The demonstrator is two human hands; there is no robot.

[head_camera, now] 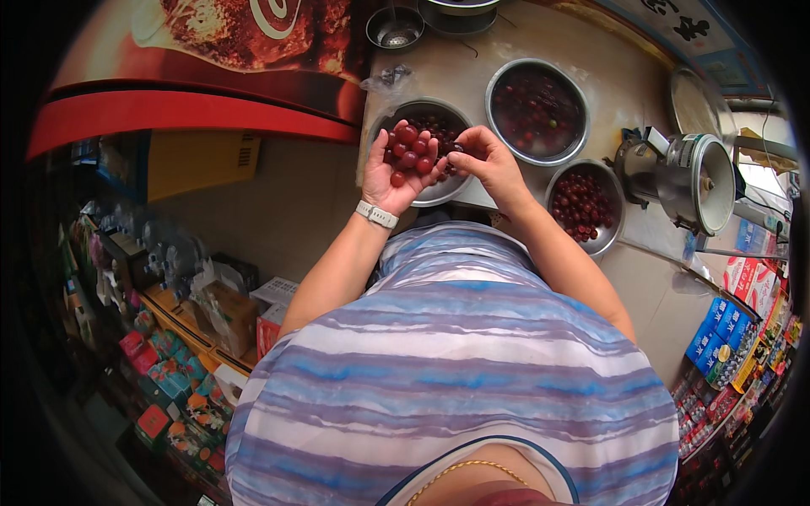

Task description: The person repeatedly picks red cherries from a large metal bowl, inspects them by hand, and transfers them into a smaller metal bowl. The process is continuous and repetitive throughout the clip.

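Observation:
My left hand (395,174), palm up with a pale watch band at the wrist, cups several red grapes (410,150) above a steel bowl (436,197). More grapes lie in that bowl below. Close beside it on the right, my right hand (490,161) pinches a small dark thing, which looks like a grape, between thumb and fingertips; the fingers partly cover it. A second steel bowl (585,120) behind holds dark fruit in liquid, with one green piece. A smaller steel bowl (620,221) near my right forearm holds red grapes.
A steel strainer (395,39) and stacked bowls (459,22) stand at the table's far edge. A clear plastic bag (389,82) lies behind the left bowl. A metal machine (686,180) with a round drum stands on the right. A red printed cabinet (202,111) is at the left.

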